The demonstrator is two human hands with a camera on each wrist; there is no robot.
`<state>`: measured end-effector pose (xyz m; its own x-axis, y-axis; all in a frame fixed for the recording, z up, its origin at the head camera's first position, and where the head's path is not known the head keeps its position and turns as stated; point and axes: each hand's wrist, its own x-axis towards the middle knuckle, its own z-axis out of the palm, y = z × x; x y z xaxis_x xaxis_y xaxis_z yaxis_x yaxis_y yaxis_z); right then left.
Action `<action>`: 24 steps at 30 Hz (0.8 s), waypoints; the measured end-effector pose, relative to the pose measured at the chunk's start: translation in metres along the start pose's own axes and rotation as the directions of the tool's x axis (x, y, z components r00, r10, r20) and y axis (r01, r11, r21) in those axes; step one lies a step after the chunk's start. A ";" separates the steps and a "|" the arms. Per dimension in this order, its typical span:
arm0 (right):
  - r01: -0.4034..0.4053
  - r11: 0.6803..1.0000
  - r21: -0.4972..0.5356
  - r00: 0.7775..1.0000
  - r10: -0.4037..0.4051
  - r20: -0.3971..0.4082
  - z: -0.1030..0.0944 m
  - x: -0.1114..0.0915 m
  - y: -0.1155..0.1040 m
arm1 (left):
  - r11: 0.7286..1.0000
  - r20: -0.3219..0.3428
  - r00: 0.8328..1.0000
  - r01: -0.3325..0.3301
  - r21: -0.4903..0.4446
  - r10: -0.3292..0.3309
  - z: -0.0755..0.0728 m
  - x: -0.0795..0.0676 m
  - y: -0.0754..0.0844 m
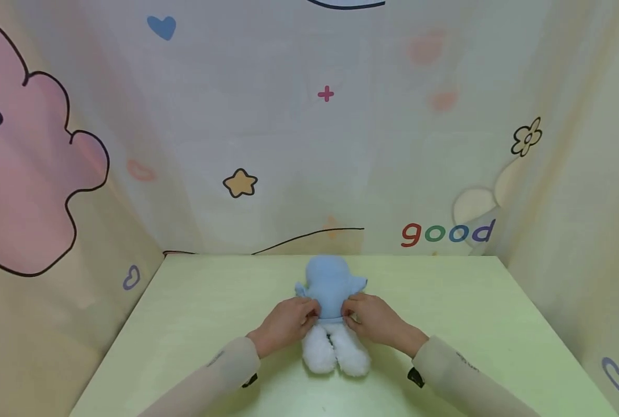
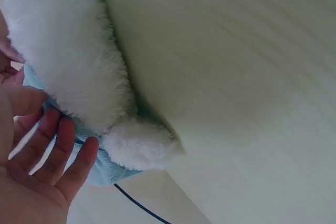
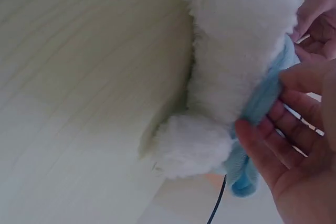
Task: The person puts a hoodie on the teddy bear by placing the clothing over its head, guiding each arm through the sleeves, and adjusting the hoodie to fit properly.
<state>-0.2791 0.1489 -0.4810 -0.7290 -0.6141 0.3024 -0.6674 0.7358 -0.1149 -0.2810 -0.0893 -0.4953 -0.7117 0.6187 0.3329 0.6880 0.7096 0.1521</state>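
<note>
A white plush toy (image 1: 353, 353) lies on the table with its fluffy legs toward me. A light blue garment (image 1: 330, 286) covers its upper part, including the rounded top end, and short sleeves stick out at both sides. My left hand (image 1: 288, 318) pinches the garment's hem at the left side. At the right side of the same hem, my right hand (image 1: 376, 319) pinches the cloth between thumb and fingers. In the right wrist view, a stubby white limb (image 3: 191, 148) shows beside the blue cloth (image 3: 265, 95). The toy's face is not visible.
The pale green table (image 1: 226, 289) extends around the toy. A printed curtain (image 1: 288, 133) stands along its back edge and both sides. A thin dark line (image 2: 139, 203) shows on the backdrop in the left wrist view.
</note>
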 end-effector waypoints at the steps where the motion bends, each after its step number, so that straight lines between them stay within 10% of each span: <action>1: -0.023 1.000 0.009 1.000 0.023 -0.015 0.000 0.001 0.003 | 0.999 0.001 0.999 0.039 -0.031 -0.039 -0.001 0.001 -0.001; 6: -0.095 0.995 -0.010 0.988 0.093 -0.120 0.005 -0.002 0.009 | 0.972 -0.004 0.979 0.201 -0.123 -0.203 0.000 -0.004 -0.002; 17: -0.183 0.979 0.088 0.980 0.189 -0.069 0.003 0.003 0.015 | 0.986 -0.017 0.992 0.124 -0.110 -0.126 0.005 0.000 -0.011; 24: -0.177 0.984 0.011 0.984 0.178 -0.033 0.003 0.007 0.014 | 0.988 -0.016 0.989 0.144 0.052 -0.144 0.012 0.002 -0.013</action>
<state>-0.2943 0.1541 -0.4829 -0.8305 -0.4638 0.3085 -0.5293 0.8297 -0.1774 -0.2931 -0.0930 -0.5077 -0.8009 0.5048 0.3220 0.5695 0.8082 0.1496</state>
